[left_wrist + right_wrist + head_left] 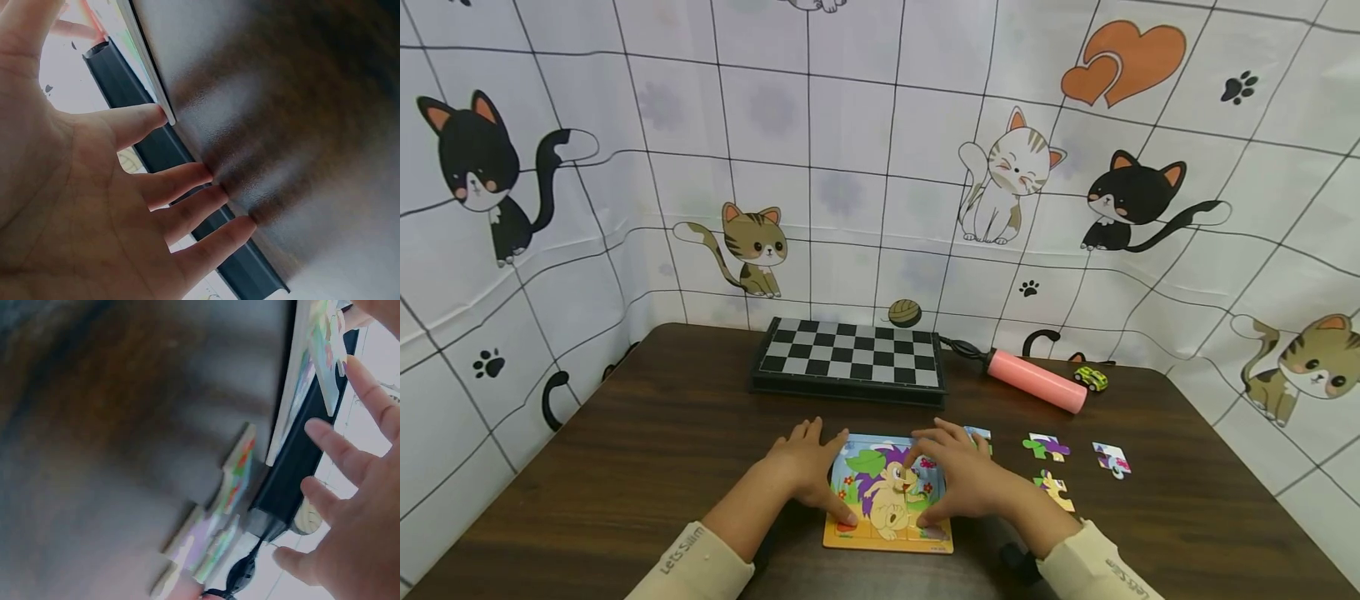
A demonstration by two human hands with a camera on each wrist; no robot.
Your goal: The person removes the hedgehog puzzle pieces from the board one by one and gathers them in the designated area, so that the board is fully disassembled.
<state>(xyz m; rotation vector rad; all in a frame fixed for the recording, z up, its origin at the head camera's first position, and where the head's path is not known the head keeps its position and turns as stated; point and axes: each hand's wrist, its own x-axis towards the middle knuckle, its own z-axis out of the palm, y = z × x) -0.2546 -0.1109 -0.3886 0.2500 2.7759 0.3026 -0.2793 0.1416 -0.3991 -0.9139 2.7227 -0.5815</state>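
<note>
A jigsaw puzzle board (887,546) with a hedgehog picture lies at the table's near middle. My left hand (805,467) spans its left side, fingers spread, thumb over the lower left corner. In the left wrist view the index fingertip (159,114) meets the board's edge and the other fingers are spread over the table. Over the board's right side, my right hand (962,471) pinches a puzzle piece (325,369) between thumb and index finger. That piece tilts up from the board in the right wrist view; the other fingers are spread.
Several loose puzzle pieces (1047,447) lie right of the board. A checkered game box (850,354) stands behind it. A pink hand pump (1037,381) and a small green toy car (1091,379) are at the back right. A cat-print curtain (850,167) borders the table.
</note>
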